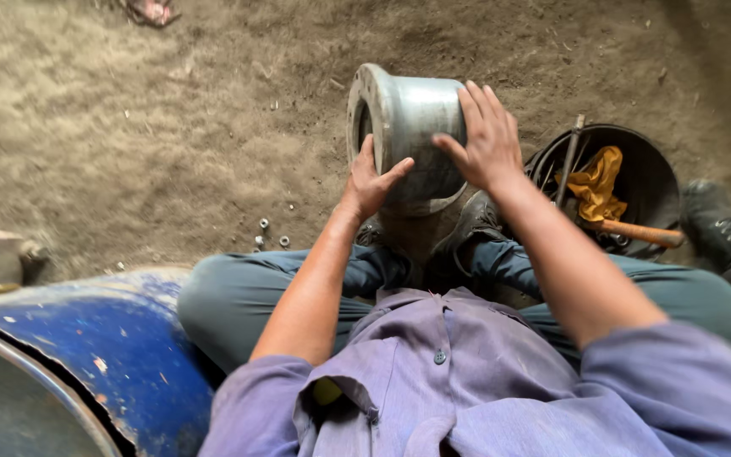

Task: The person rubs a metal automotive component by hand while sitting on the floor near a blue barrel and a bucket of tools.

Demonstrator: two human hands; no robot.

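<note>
Head view, one frame. I noted the dull grey flanged metal wheel rim (406,140) standing on edge on the brown dirt floor (129,127), at 12 o'clock from my body, just beyond my knees.

Axis: the rim's barrel ran roughly 9-to-3, with the wide flange and open bore toward 9 o'clock.

Left hand (371,179): grip narrow, thumb and fingers pinched against the lower near edge of the barrel at about 7 o'clock on the rim.

Right hand (486,135): grip wide, palm and spread fingers laid flat over the barrel's upper right side at 2 o'clock.

Both hands touched the rim; neither was clearly nearer.

Also logged: round black bucket (640,178) with crumpled yellow rag (596,179) at 3 o'clock; small metal nuts (269,237) at 9 o'clock; chipped blue drum (95,355) at 8 o'clock.
</note>
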